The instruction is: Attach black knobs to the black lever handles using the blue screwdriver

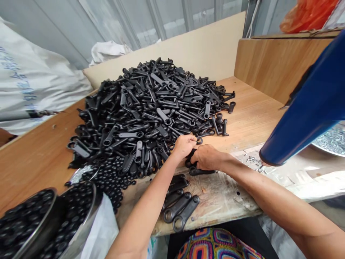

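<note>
My left hand (pixel 184 146) is closed at the front edge of a big heap of black plastic crank handles (pixel 161 97), each with a ring at one end. A crank handle's ring (pixel 199 141) shows right at its fingertips. Close beside it, my right hand (pixel 208 157) curls its fingers around a black crank handle (pixel 192 154), partly hidden by the hand. Just below the right hand lies another crank handle (pixel 201 171). Nearer to me, several crank handles (pixel 185 213) lie side by side on the worn board (pixel 212 201), some behind my left forearm.
Small round black knobs (pixel 110 176) spill left of the heap, beside two metal bowls (pixel 93 201) of them. At right, a blue cylinder (pixel 304 100) slants over loose small screws (pixel 253 160); a dish of metal pieces (pixel 332 140) stands behind. A wooden panel (pixel 258 64) borders the table.
</note>
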A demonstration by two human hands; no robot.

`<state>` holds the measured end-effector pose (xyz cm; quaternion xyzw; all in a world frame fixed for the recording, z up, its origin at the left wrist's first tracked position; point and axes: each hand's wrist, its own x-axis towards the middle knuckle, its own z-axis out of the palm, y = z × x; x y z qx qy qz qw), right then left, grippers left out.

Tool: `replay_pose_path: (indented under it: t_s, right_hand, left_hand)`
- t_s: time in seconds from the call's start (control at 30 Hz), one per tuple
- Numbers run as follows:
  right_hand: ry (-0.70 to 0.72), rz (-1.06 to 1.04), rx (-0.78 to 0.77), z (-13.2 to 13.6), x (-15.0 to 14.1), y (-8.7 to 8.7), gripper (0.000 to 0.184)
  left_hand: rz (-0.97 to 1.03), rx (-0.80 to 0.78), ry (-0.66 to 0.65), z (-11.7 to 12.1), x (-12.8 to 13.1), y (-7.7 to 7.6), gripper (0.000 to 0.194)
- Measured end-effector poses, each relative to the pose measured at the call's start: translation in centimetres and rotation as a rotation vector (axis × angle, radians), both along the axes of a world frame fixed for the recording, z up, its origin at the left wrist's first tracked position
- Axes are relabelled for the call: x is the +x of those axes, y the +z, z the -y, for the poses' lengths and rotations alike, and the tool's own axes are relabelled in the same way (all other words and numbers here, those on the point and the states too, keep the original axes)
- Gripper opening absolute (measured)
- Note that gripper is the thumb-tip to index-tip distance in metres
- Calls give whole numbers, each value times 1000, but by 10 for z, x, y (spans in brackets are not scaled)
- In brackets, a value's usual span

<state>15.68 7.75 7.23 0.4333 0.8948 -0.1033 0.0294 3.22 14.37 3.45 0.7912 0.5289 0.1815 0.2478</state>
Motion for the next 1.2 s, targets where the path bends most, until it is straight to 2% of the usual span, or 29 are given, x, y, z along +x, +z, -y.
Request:
replay_pose_path:
  t_s: [0.13,0.23,0.47,0.63,0.77,0.93,1.07,1.2]
  right_hand:
    - [-55,10,-14,-1,-8,-1,24]
    - [-100,22,-24,-1,-5,8,25]
    - [-337,-23,79,1,36,31,29]
    - [-515,-179,156,-14,58,26,31]
    - [-454,-246,53,-30,52,5,30]
    - [-285,-368,-64,-38,35,-30,31]
    - [-155,-437,-82,-40,23,-49,38]
    - [-103,-424,-50,-43,20,-55,36]
  left_hand:
    - [-32,57,-46,6,-21,6,20]
    - [-83,82,-85,12,-28,9,21]
    - [-222,172,-112,30,-21,7,26]
    - [-327,223,-163,41,-15,3,24]
    - [-387,247,-238,48,-15,1,22]
    - [-416,282,-285,63,-13,-5,20]
    - [-374,326,-241,75,-13,-5,16]
    - [-228,381,-156,89,-26,5,14]
